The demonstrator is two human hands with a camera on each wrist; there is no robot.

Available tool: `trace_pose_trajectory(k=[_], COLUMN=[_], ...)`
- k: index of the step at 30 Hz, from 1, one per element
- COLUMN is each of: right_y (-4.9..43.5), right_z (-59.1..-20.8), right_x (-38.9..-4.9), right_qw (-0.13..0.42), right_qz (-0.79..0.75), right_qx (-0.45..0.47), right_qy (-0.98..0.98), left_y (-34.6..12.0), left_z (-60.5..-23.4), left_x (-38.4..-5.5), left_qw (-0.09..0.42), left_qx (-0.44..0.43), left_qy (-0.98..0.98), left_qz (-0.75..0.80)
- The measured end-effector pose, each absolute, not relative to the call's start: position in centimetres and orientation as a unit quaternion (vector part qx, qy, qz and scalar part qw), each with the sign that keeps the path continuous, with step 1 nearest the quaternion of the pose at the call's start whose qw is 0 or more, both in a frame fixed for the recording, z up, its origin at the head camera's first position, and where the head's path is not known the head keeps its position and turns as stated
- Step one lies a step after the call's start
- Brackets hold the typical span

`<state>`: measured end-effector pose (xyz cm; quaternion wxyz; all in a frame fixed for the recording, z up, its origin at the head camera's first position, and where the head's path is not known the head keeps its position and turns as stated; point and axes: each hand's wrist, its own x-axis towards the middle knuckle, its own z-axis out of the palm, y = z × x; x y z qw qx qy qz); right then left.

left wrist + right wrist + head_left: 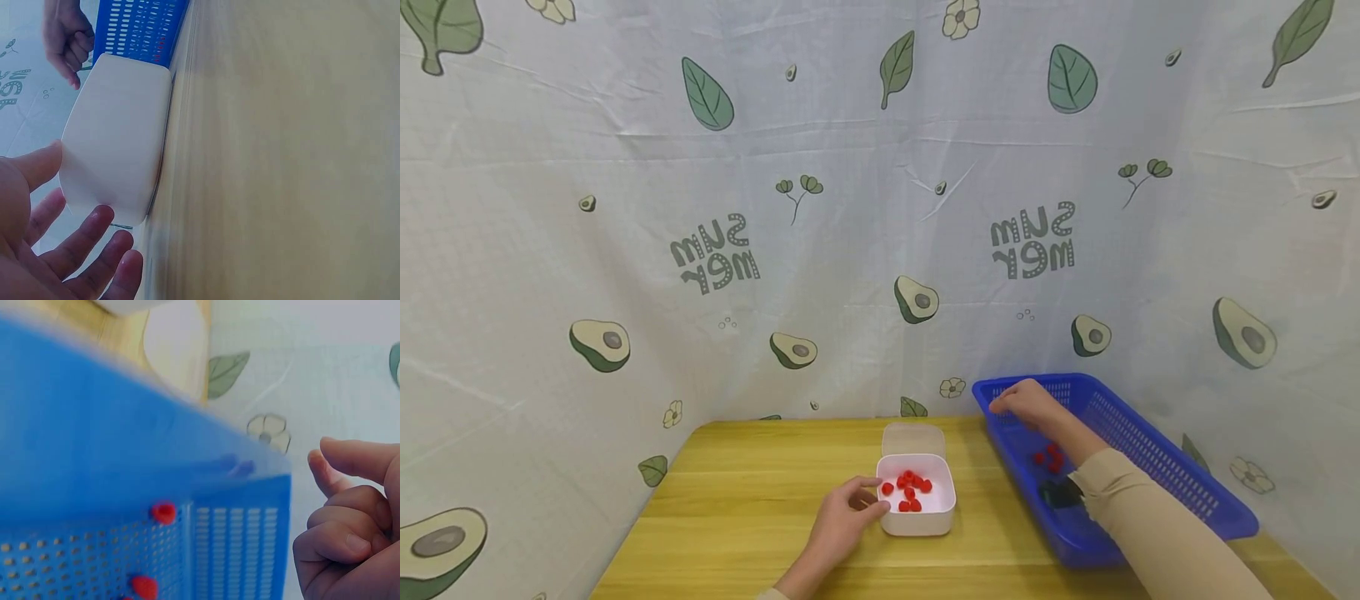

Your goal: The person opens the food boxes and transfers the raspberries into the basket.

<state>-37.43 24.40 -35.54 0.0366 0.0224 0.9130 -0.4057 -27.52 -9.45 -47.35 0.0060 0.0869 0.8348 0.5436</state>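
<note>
My left hand (842, 518) is at the left side of a small white box (917, 523), its thumb and fingertips resting against it with the fingers loosely spread. Several small red raspberry-like pieces (910, 492) lie in the box, whose lid (913, 439) is folded back. Above the far left corner of a blue basket (1150, 442) is my right hand (1033, 402). In the right wrist view, its lower fingers are curled in, while thumb and index tips come close together; nothing shows between them. Red pieces (164, 513) also lie in the basket.
A dark green object (1060, 493), partly hidden by the right forearm, lies in the basket. The box and basket stand on a yellow wood-grain table (737, 492). Behind them hangs a white curtain (850, 250) printed with avocados and leaves.
</note>
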Motion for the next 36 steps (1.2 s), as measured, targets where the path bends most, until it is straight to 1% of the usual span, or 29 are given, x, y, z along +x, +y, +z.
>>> trace_pose_trajectory(k=[15,26,36], right_y=[20.0,17.7,15.8], right_z=[-34.5,-35.3,-36.9], right_x=[-36.5,-35.7,-35.3], right_qw=[0.052,0.049,0.070], right_qz=[-0.441,-0.440,-0.477], right_qx=[-0.006,-0.010,0.001], right_qy=[0.896,0.897,0.876], left_y=[-9.3,-9.3,-9.3], left_z=[-47.3,-47.3,-47.3], left_x=[-27.6,-27.8,-27.4], left_qw=[0.005,0.003,-0.003], left_qx=[0.082,0.089,0.092], left_qy=[0.840,0.838,0.835], left_qz=[0.537,0.538,0.542])
